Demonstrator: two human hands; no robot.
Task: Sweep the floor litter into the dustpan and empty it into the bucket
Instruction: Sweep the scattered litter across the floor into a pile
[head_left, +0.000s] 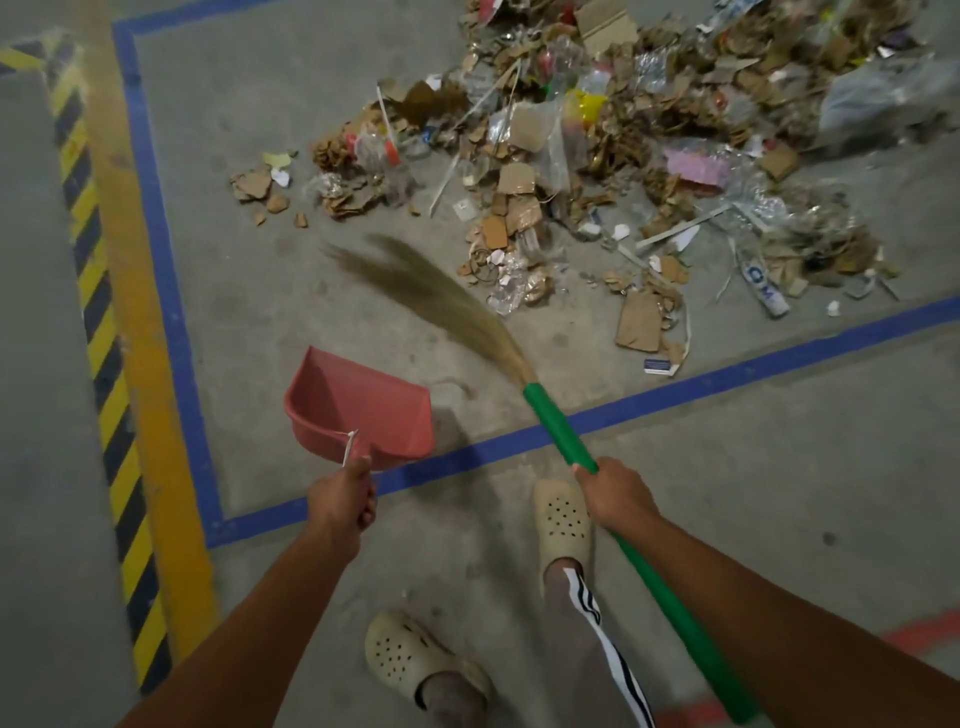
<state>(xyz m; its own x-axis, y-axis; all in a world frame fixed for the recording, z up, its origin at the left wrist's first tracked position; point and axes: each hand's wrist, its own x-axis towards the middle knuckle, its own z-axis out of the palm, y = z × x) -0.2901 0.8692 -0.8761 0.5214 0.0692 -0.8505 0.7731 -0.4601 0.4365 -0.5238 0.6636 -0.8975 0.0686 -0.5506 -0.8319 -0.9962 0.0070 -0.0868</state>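
Observation:
A big heap of litter (613, 156), made of cardboard scraps, clear plastic and paper, spreads across the concrete floor from the middle to the top right. My left hand (340, 499) grips the handle of a red dustpan (358, 405), held above the floor with nothing in it. My right hand (615, 493) holds the green handle of a grass broom (558, 431). Its brown bristles (431, 291) fan up and left, blurred, just short of the heap's near edge. No bucket is in view.
Blue floor tape (171, 312) frames the litter area on the left and along the front. Left of it run a yellow line and a black-and-yellow hazard stripe (98, 291). My two feet in beige clogs (563, 519) stand just outside the tape. Red tape shows at bottom right.

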